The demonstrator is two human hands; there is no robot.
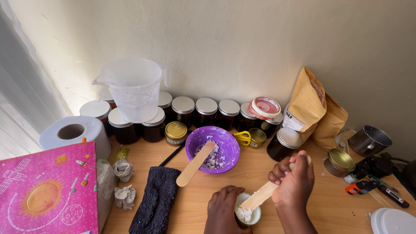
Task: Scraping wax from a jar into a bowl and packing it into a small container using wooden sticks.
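Two hands work low at the table's near edge: the left hand (223, 207) cups a small round tin (248, 214) from its left side, its grip wrapped closed about the tin's wall, while the right hand (293, 181) is clenched tight on the upper end of a flat wooden stick (259, 197) that slants down into the tin. White crumbly wax sits in the tin at the stick's lower tip. Just beyond, a purple bowl (212, 149) holds more white flakes and a second wooden stick (195, 164) leaning over its rim. Dark lidded jars (206, 111) line the pale wall (242, 43) behind, on the light wooden table (333, 199).
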